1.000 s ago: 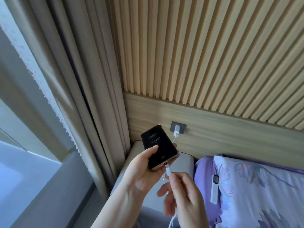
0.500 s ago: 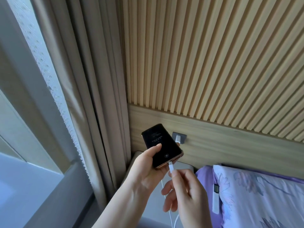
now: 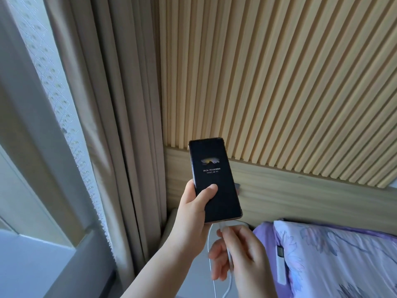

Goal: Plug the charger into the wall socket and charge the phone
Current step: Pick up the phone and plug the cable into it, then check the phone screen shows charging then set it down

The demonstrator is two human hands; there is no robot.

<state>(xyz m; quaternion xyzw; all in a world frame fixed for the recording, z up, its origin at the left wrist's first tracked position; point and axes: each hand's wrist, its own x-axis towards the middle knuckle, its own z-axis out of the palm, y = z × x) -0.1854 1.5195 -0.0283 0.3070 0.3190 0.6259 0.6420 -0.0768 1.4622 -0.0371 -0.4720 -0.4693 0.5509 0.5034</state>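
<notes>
My left hand [image 3: 193,214] holds a black phone [image 3: 212,175] upright in front of the wooden wall, thumb on the glass. Its screen is lit with a clock and date. My right hand [image 3: 238,254] pinches the white cable [image 3: 229,261] right below the phone's bottom edge, where the cable's connector [image 3: 221,226] meets the port. The cable loops down from there. The wall socket [image 3: 237,186] is almost wholly hidden behind the phone; only a dark corner shows, and the charger is not visible.
Beige curtains [image 3: 120,125] hang at the left beside a window frame [image 3: 28,147]. A grey bedside table [image 3: 171,224] sits under my hands. A purple floral pillow [image 3: 335,261] lies at the right, with a small white object [image 3: 280,267] on it. Slatted wood panelling [image 3: 279,82] covers the wall.
The phone has risen and turned more upright, covering the socket and charger. Its screen has lit up. The connector now sits against the phone's bottom edge.
</notes>
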